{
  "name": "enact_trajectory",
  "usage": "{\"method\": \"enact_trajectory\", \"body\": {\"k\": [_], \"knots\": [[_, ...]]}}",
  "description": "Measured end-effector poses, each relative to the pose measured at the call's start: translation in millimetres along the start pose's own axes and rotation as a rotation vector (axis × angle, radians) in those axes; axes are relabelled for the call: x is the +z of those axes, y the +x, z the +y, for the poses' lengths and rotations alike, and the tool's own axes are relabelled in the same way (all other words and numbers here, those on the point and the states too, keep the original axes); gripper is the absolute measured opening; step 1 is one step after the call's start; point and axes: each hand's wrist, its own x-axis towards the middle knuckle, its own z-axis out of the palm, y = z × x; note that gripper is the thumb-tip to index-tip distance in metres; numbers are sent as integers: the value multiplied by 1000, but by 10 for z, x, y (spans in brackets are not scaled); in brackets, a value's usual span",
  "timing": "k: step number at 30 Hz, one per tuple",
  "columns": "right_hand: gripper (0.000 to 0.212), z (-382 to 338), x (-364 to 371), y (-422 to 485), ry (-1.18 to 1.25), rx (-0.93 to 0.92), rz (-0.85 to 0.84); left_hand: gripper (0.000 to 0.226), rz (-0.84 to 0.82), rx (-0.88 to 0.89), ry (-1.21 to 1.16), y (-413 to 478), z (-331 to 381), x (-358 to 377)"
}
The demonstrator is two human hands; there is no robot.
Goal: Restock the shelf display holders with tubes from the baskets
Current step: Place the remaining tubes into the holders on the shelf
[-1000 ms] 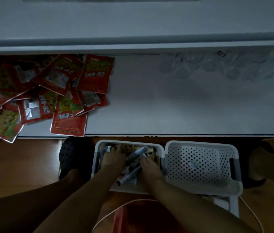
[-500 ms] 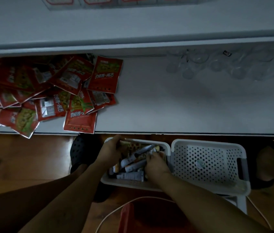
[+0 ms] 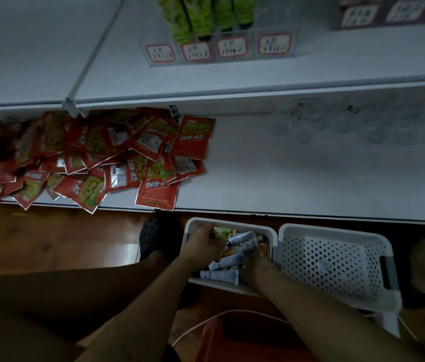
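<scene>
Both hands are sunk in the left basket (image 3: 274,239) of tubes (image 3: 228,261) on the floor.
A green-tipped tube (image 3: 219,232) is gripped by the left hand (image 3: 202,244); the right hand (image 3: 257,265) fingers are buried, grip unclear; the display holder (image 3: 222,52) stands on the shelf above.

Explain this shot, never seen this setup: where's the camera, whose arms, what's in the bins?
No robot here: one camera on a person's head looks down at their bare arms. Both hands reach into the left basket of mixed tubes on the floor. The left hand grips a green-tipped tube; the right hand is buried among grey tubes, its grip unclear. The right basket looks nearly empty. Above, red packets litter the lower shelf; the clear display holder with green tubes stands higher.
</scene>
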Motion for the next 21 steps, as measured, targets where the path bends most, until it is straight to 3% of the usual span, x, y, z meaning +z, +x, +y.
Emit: {"method": "enact_trajectory", "body": {"k": [7, 11, 13, 17, 21], "knots": [[48, -115, 173, 220, -64, 56, -3, 23, 24, -255, -557, 122, -73, -75], [45, -151, 251, 341, 153, 59, 5, 25, -9, -344, -841, 208, -66, -81], [39, -81, 139, 247, 308, 14, -73, 26, -42, -379, -941, 251, -86, -43], [39, 152, -142, -76, 740, -41, 56, 23, -85, -439, -881, 340, -206, -12], [45, 266, -380, -289, 992, -79, 239, 24, 16, -462, -798, 410, -335, -70]]}}
